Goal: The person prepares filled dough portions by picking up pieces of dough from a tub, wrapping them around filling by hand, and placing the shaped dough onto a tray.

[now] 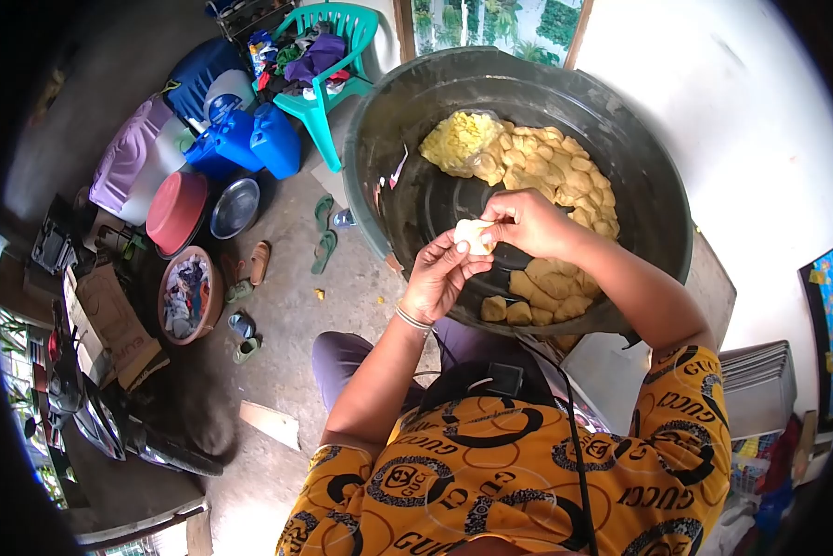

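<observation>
A pale, flattened piece of dough [473,237] is pinched between both hands above a large dark round tub [653,139]. My left hand [438,278] supports it from the near left side, fingers closed on its edge. From the right, my right hand [527,222] grips the same piece with thumb and fingertips. Many rounded lumps of tan dough [565,171] lie heaped along the tub's right side. Smaller dough pieces [518,313] sit at the near rim. A clear plastic bag [458,141] of yellow chunks rests by the heap at the far side.
On the left stand a green chair [328,97] piled with clothes, blue jerrycans [275,139], a red basin [175,211] and a pink laundry basket [214,310]. Slippers [324,250] lie on the concrete floor. A motorcycle [101,422] and stacked trays [757,385] are at the sides.
</observation>
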